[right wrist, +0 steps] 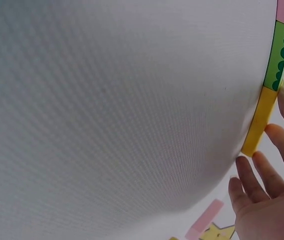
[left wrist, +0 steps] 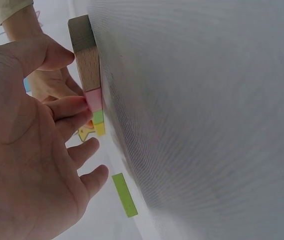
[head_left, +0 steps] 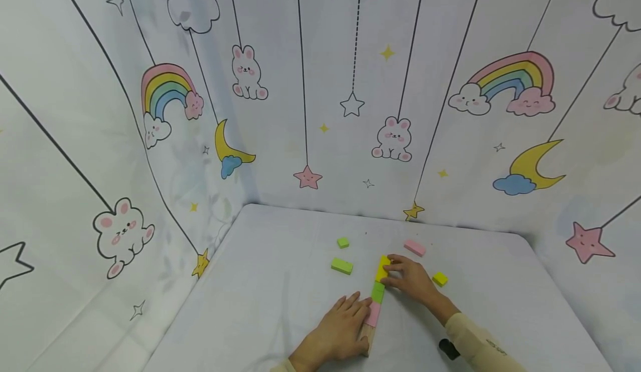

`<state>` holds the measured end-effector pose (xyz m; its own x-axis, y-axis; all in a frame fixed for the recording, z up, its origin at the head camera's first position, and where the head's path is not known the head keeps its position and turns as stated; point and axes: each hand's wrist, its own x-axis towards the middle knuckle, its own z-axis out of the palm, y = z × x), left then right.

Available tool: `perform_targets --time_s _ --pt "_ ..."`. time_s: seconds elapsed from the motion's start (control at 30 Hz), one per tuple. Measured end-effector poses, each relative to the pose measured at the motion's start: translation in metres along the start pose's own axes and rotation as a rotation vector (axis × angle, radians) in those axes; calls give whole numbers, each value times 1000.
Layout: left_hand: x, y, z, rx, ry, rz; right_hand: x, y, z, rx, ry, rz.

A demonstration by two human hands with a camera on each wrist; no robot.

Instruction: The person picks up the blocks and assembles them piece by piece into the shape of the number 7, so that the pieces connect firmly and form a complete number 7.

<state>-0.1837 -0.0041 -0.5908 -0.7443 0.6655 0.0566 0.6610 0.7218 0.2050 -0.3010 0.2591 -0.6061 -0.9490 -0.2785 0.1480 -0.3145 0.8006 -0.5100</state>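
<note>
Right hand (head_left: 413, 281) (splayed) against yellow block (head_left: 382, 268)

We're in a small nook decked out like a nursery or playroom: white walls (head_left: 280, 127) printed with rainbows (head_left: 165, 77), bunnies (head_left: 248, 77) and moons (head_left: 522, 163) flank a white-covered table (head_left: 250, 288). Whether it's somebody's home, I can't tell.
</note>
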Motion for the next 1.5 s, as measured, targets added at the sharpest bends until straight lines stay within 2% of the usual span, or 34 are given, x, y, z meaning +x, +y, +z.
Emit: perform_targets --time_s 0.4,0.83,1.5 --pt "-5 3 -5 -23 -27 -3 -4 -4 1 3 -4 5" --pt "-11 7 -5 11 -26 18 -11 -5 2 37 10 5" --pt "-19 9 5 70 24 44 -17 -11 3 50 19 12"
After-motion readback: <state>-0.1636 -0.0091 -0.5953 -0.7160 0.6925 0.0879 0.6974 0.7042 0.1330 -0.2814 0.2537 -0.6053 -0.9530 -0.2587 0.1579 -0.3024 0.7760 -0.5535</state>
